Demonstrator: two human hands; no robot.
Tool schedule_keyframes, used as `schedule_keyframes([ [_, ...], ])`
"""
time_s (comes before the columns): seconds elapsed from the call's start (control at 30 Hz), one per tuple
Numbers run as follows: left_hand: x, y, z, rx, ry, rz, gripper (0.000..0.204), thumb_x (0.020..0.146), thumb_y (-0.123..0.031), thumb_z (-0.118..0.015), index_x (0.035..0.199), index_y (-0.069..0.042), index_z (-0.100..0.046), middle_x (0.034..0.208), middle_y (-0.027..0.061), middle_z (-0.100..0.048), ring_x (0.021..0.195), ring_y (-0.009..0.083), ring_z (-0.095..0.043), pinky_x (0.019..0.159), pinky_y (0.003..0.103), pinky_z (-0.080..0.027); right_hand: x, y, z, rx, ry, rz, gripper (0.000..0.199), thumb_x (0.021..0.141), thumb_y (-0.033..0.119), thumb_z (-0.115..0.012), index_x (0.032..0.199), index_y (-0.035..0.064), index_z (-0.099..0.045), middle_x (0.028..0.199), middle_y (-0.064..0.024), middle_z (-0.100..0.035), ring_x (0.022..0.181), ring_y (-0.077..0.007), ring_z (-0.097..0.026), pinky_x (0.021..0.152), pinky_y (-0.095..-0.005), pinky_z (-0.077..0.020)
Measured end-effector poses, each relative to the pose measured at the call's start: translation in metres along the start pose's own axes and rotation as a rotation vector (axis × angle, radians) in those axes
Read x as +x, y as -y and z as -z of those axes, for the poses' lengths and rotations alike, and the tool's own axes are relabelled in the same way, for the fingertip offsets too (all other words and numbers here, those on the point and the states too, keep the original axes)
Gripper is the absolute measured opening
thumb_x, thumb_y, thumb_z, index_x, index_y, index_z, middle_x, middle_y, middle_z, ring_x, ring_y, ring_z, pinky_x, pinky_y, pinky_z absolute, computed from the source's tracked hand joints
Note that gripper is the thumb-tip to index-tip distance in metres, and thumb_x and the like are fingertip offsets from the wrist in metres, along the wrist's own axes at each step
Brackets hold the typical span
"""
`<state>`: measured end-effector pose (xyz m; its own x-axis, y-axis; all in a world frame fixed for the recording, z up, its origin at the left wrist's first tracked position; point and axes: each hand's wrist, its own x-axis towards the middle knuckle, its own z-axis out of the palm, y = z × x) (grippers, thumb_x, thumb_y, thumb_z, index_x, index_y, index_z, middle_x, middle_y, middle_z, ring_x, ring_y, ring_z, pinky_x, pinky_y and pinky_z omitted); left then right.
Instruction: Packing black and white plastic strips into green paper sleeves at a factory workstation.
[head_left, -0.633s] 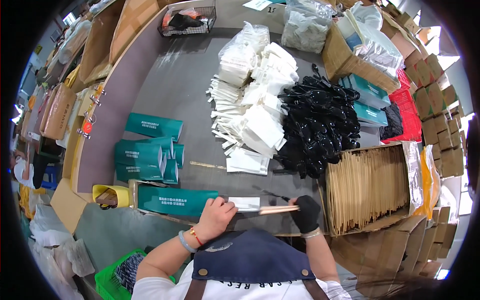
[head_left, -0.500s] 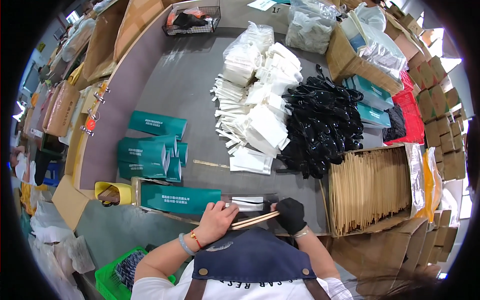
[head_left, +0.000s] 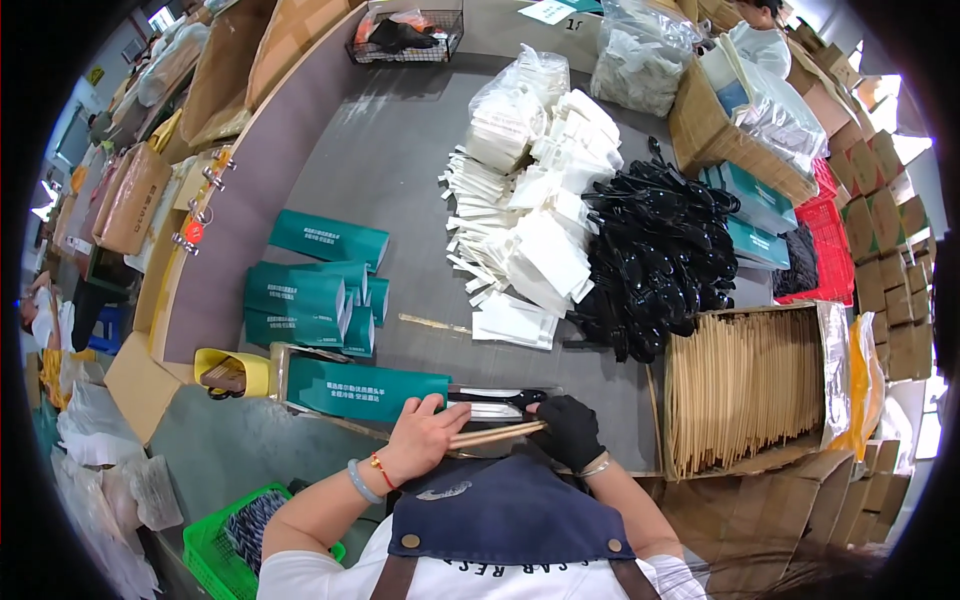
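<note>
A teal printed paper sleeve (head_left: 365, 388) lies near the table's front edge. My bare left hand (head_left: 422, 440) holds its right end, with the fingers bent over the edge. From that end extend a white packet (head_left: 485, 408) and a black plastic spoon (head_left: 520, 399) lying on it. My right hand (head_left: 570, 432), in a black glove, is closed on the right end of a pair of wooden chopsticks (head_left: 495, 435). Its fingertips are close to the spoon. The chopsticks slant below the spoon, and their left end meets my left hand.
Several teal sleeves (head_left: 295, 288) lie at left. White packets (head_left: 545, 260) and black spoons (head_left: 655, 260) are heaped mid-table. A box of chopsticks (head_left: 745, 390) stands right, a yellow container (head_left: 232, 372) left, a wire basket (head_left: 405, 38) far back.
The black spoon now lies further over the white packet, its whole shape showing. The chopsticks and my left hand have shifted slightly left. The view has turned a little.
</note>
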<state>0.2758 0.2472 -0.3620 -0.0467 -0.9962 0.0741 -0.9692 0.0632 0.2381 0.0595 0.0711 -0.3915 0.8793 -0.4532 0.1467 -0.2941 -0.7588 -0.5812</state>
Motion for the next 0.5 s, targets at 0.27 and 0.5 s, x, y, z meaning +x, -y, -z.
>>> schedule_keyframes([
  [0.27,0.004,0.026,0.022,-0.173,-0.042,0.162,0.075,0.057,-0.025,-0.086,0.123,-0.008,-0.057,0.131,0.0098,-0.051,0.117,0.0343,-0.044,0.099,0.046,-0.037,0.0,-0.015,0.014,-0.154,0.112,-0.017,0.04,0.077,0.026,-0.073,0.117,0.0234,-0.067,0.082,-0.0031,-0.065,0.076,-0.0248,-0.061,0.063,-0.0384,-0.0493],
  [0.5,0.028,0.017,0.001,-0.258,-0.05,0.109,0.074,0.057,-0.022,-0.085,0.122,-0.005,-0.056,0.122,0.0081,-0.053,0.113,0.031,-0.046,0.099,0.043,-0.037,0.03,0.022,-0.022,0.179,0.05,0.108,0.035,0.083,0.016,-0.069,0.118,0.0136,-0.064,0.101,-0.0117,-0.066,0.087,-0.0308,-0.063,0.075,-0.0371,-0.0514],
])
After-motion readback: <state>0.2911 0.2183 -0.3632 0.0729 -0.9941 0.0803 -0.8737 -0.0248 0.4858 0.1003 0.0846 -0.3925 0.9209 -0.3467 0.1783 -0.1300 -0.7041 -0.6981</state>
